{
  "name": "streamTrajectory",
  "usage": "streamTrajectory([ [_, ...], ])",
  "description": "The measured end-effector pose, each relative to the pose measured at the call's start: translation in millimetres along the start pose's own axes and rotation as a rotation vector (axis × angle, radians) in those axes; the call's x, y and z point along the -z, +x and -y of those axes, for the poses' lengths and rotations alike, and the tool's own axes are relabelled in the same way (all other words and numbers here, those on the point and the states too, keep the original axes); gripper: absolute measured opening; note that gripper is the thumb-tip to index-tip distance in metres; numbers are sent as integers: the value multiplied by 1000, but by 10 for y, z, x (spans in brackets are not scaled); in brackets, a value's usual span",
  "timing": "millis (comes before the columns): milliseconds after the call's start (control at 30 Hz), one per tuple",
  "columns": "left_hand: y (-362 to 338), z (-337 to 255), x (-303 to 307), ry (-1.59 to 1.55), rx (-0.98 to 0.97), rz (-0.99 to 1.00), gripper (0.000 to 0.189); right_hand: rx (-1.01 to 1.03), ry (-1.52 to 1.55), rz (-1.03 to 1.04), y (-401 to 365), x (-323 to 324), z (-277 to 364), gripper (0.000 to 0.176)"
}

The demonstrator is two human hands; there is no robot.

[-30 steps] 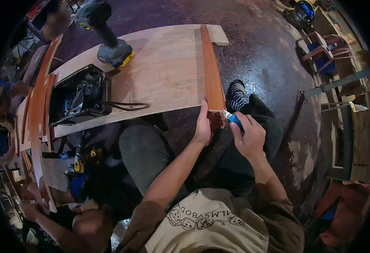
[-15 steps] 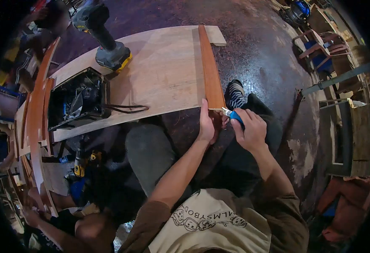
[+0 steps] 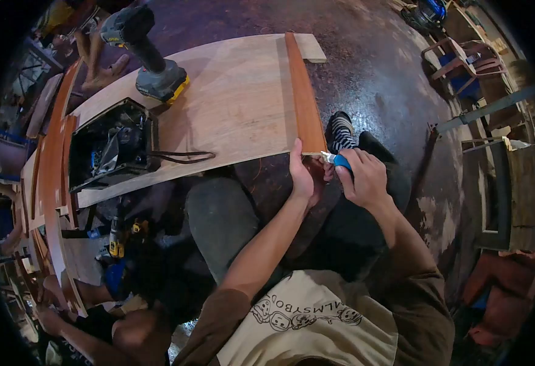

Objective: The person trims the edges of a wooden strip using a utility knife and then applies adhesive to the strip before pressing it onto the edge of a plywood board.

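A long reddish-brown wooden strip (image 3: pixel 305 100) lies over the right end of a pale plywood board (image 3: pixel 237 91). My left hand (image 3: pixel 303 175) grips the near end of this strip, thumb on top and fingers curled beneath it. In my right hand (image 3: pixel 368 177) is a blue-handled utility knife (image 3: pixel 341 161), its pale metal tip against the strip's near right corner. The tip touches close to my left fingers, partly hidden there.
On the board stand a cordless power tool (image 3: pixel 157 76) and a black open case (image 3: pixel 114 143) with a dark strap (image 3: pixel 185 156). A yellow drill (image 3: pixel 116 238) is below. Another person's arm (image 3: pixel 90 341) shows at lower left. A chair (image 3: pixel 466 64) stands at right.
Both hands and the knife have shifted slightly upward in view, the knife staying at the strip's near corner. At upper left, a person has moved, and a leg and foot now show.
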State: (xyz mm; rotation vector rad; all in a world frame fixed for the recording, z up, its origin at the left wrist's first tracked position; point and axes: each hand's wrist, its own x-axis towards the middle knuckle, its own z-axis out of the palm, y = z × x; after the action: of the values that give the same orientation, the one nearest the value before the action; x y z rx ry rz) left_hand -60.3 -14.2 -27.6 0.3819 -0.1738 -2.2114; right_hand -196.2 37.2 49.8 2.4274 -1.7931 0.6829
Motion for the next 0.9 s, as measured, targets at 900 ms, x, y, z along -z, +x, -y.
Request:
streamTrajectory([
  [900, -15, -11, -151, -129, 56, -199, 62, -11, 18, 32, 4, -143, -136, 32],
])
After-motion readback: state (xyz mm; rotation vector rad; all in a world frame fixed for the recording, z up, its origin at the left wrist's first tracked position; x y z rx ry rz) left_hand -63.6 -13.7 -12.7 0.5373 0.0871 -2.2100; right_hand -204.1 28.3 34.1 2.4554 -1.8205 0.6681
